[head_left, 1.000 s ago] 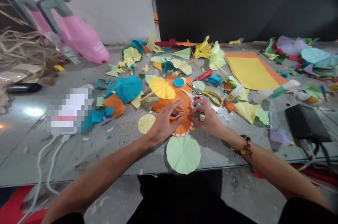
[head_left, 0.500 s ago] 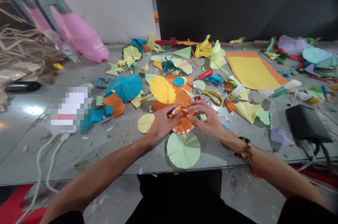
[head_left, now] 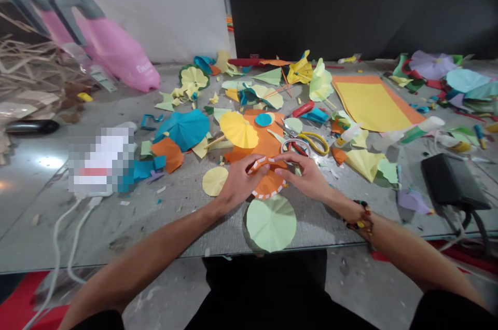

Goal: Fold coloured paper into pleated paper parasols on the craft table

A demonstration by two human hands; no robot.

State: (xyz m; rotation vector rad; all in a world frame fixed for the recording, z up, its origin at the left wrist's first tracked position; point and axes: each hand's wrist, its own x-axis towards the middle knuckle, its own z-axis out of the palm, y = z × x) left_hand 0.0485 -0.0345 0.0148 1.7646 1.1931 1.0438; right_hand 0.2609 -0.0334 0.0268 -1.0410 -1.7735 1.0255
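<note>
Between my hands is an orange paper disc (head_left: 269, 183) with short white dashes around its edge. My left hand (head_left: 241, 179) pinches its left and far edge, thumb on top. At the far right edge, my right hand (head_left: 305, 174) grips it between thumb and fingers. Just nearer to me lies a creased pale green paper circle (head_left: 271, 223), flat on the table. A small pale yellow paper circle (head_left: 215, 181) rests left of my left hand. Beyond my right hand are yellow-handled scissors (head_left: 316, 143) and a round container (head_left: 288, 146) with red bits inside.
Blue (head_left: 184, 128) and yellow paper umbrellas (head_left: 239, 130) stand beyond my hands among scraps. Yellow and orange sheets (head_left: 373, 104) lie back right, glue bottles (head_left: 422, 130) nearer. A black adapter (head_left: 453, 182) sits right; a white device (head_left: 103, 159) with cables and pink spray bottles (head_left: 120, 55) are left.
The fingers of my right hand have shifted slightly and drawn closer to the orange disc's far edge, uncovering more of the round container. The left hand keeps its hold.
</note>
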